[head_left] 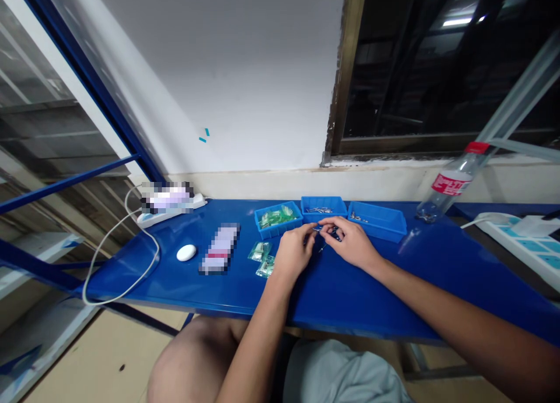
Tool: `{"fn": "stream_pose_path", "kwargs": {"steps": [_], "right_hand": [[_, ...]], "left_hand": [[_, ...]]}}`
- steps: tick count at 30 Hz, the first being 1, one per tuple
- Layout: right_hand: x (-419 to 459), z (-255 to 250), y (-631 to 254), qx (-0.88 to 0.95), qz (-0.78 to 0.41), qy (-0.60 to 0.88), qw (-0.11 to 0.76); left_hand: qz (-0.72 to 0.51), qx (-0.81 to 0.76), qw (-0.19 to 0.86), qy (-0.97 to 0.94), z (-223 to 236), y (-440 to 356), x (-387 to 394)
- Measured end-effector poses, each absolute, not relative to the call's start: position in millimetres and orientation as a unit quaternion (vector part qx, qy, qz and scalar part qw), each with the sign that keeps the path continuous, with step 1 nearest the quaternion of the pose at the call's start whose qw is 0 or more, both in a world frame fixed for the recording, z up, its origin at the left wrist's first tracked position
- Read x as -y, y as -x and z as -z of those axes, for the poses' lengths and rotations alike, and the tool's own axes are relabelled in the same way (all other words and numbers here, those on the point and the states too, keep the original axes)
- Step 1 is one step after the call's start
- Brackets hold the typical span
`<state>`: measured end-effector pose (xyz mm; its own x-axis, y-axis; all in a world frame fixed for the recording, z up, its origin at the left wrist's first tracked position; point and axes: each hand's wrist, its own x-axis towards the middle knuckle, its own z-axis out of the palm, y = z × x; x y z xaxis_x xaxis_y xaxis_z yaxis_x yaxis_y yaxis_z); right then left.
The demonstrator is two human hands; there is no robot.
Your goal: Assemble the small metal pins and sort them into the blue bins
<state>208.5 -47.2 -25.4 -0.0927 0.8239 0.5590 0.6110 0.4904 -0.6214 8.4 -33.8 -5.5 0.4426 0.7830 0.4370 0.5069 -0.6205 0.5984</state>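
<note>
My left hand [294, 250] and my right hand [352, 241] meet above the blue table, fingertips closed in a pinch. Between them is a small, thin metal piece [318, 228], too small to name exactly. More slim metal pieces [322, 247] lie on the table under my right hand, partly hidden by it. Just beyond my hands stand three blue bins. The left bin [272, 232] holds green-clear packets, the middle bin [313, 201] holds thin metal pieces, and the right bin [385, 227] has a few small parts. Small clear-green packets [261, 251] lie beside my left hand.
A blurred-out flat object [221, 248] and a white oval object [186, 252] lie to the left. A white cable [90, 274] loops over the table edge from a power strip [175, 209]. A red-capped bottle [450, 184] stands at the right, near another power strip [529, 239].
</note>
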Motion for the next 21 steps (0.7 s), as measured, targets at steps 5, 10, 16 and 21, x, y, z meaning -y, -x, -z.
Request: {"fn": "stream_pose_path", "kwargs": {"steps": [5, 10, 16, 21], "right_hand": [[52.3, 20.7, -207.4, 0.754, -0.118, 0.482, 0.43], [54.5, 16.0, -209.3, 0.729, -0.131, 0.507, 0.44], [53.7, 16.6, -208.9, 0.739, -0.125, 0.464, 0.472], [53.9, 20.9, -207.0, 0.755, -0.134, 0.457, 0.451]], "left_hand": [[-0.377, -0.358, 0.236, -0.821, 1.1, -9.0, 36.8], [-0.379, -0.403, 0.22, -0.803, -1.9, -9.2, 39.4], [-0.392, -0.385, 0.321, -0.771, 1.4, -10.7, 38.9], [-0.429, -0.377, 0.357, -0.739, 5.0, -11.5, 35.6]]}}
